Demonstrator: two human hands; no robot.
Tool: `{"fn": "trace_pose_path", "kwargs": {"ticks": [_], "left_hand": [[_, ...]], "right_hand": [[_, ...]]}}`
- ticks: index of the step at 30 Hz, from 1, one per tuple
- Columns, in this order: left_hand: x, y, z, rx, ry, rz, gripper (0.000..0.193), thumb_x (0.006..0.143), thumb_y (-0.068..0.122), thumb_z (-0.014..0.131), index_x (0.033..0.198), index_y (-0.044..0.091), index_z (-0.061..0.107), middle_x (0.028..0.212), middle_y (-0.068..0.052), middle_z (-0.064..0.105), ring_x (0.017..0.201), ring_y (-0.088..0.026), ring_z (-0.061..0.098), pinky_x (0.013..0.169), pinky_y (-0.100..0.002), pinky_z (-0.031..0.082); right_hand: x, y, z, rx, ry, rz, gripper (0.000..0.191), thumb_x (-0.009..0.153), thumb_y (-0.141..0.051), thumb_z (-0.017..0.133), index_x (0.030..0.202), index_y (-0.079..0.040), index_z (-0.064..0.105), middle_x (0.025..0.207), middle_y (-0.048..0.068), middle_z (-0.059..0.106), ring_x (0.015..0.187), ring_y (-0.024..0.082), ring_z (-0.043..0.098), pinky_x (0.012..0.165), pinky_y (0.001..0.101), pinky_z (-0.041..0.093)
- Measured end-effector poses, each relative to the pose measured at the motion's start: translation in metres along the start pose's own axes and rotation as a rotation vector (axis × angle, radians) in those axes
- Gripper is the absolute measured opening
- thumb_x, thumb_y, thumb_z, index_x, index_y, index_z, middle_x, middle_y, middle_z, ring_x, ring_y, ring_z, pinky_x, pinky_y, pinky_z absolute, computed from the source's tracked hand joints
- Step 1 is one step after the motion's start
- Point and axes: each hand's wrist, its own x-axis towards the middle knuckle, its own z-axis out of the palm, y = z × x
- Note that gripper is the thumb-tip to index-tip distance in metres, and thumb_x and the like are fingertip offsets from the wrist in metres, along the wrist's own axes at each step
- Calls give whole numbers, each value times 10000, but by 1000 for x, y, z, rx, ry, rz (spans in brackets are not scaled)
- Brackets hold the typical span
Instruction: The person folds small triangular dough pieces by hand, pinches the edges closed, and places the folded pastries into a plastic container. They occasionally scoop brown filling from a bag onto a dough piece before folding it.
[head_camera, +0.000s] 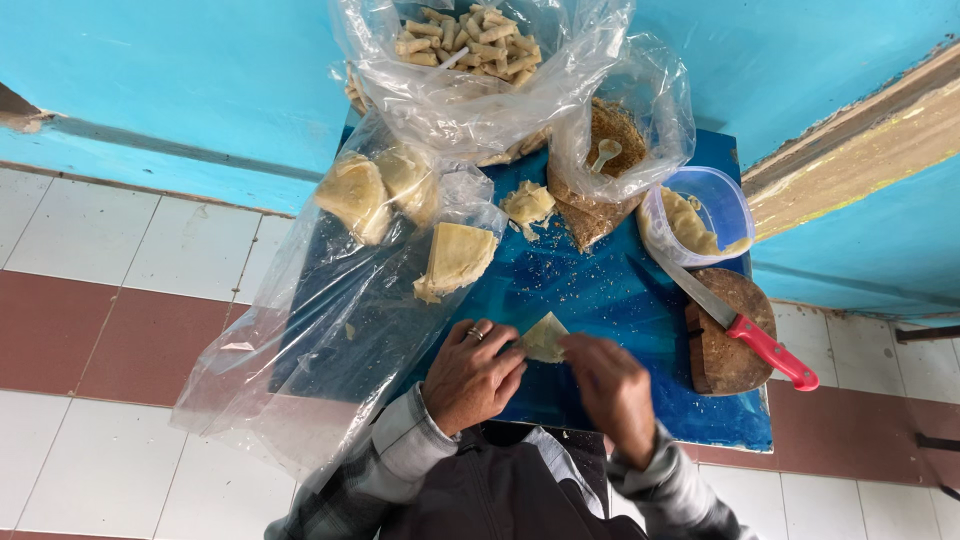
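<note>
A: Free room? Bare blue table (600, 290) mid-strip, between the dough wedge (455, 255) and the knife (735, 322).
B: Blocked: plastic sheet (300, 330) left, bags (480, 80) at back, tub (700, 215) and wooden block (725, 350) right.

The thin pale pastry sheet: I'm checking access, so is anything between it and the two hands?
Nothing visible: left hand and right hand both touch the thin pale pastry sheet on the blue table.

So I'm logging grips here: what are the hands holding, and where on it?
Both hands, left and right, pinch a small pale pastry sheet by its opposite side edges.
</note>
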Motion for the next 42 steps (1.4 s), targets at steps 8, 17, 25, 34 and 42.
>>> {"fn": "trace_pose_path", "kwargs": {"ticks": [8,17,25,34,42], "left_hand": [[-5,-2,0,-9,-81,-2,86,869,180,742,896,99,757,995,-37,656,989,-239,607,984,-465,440],[-5,-1,-1,-35,-69,-1,93,873,174,741,891,84,747,1002,-53,651,988,-245,606,973,-465,446],[-5,0,0,-35,-47,0,96,872,170,740,912,84,755,1020,-43,657,988,-242,609,976,-464,448],[-6,-2,3,-34,-43,-8,103,886,181,743,894,79,758,981,-45,664,971,-240,614,990,-469,444],[-6,-2,4,-65,-26,-11,75,873,165,755,867,90,762,983,-29,674,969,-237,623,989,-467,444]], "right_hand": [[29,13,14,-17,-130,-111,194,753,-194,825,918,-117,760,928,36,730,830,265,679,723,388,559],[29,10,17,40,-108,-104,205,748,-208,832,919,-126,753,943,23,717,858,243,685,723,375,555],[31,28,21,231,-74,170,126,830,-123,781,950,-104,749,943,37,707,799,249,703,705,355,568],[29,9,20,-83,-124,-218,171,765,-141,823,912,-87,755,921,41,726,781,258,678,655,390,534],[30,31,22,221,-67,221,88,856,-102,764,927,-56,740,896,59,700,704,170,667,576,299,520]]}}
